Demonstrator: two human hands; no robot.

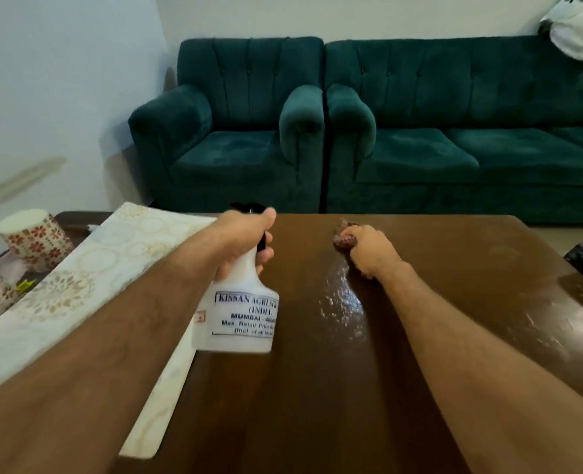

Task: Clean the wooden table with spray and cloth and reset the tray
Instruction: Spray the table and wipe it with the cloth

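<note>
Spray bottle (240, 309), white with printed label, gripped at the neck by left hand (245, 239), fingers clamped round trigger area; base lifted just above desk (317, 388), centre of the frame. Cloth (343, 236), reddish and bunched, pressed flat to desk under right hand (372, 251), fingers closed on it, upper centre-right. Wet glossy streak (343, 302) on the wood just below that hand; further sheen at right edge. Cream patterned mat (88, 278) folded back along left side of desk. Two floral paper cups (35, 239) at left of the frame, on a dark tray, only partly visible. Green sofa (454, 124) and matching armchair (235, 131) beyond desk, upper half. White garment (581, 29) on sofa back, upper right.
</note>
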